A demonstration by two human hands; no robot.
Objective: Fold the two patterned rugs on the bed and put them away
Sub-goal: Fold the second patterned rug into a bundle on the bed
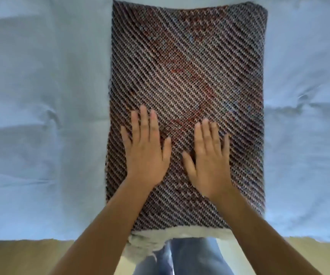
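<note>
Both hands are lying flat with straight fingers, holding nothing. The left hand (147, 149) and the right hand (207, 157) are pressing side by side on one patterned rug (190, 66). It is lying on the blue bed sheet (41, 96) and reaching far beyond the fingertips. I cannot tell if it is folded once already. The task seems to be in an early stage: only one rug is showing, and nothing is put away yet.
</note>
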